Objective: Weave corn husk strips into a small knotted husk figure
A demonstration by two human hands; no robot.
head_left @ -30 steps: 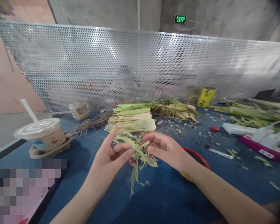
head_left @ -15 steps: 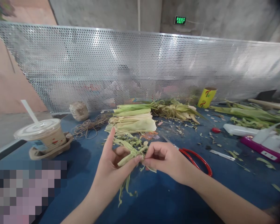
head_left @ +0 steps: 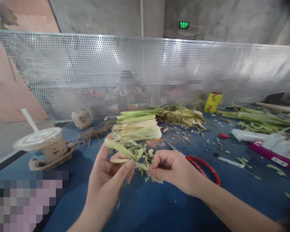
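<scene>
Handling a tangle of husk strips (head_left: 125,150), held over the middle of the desk (head_left: 159,209) toward its near edge, looks like the step in hand. The left hand (head_left: 106,177) pinches the tangle between thumb and fingers; the right hand (head_left: 176,169) pinches one strip's end. The next move seems to call for a steady left hold. By the desk's left edge, a lidded cup (head_left: 45,151) of pale-brown drink sits in a cardboard holder (head_left: 49,165).
</scene>
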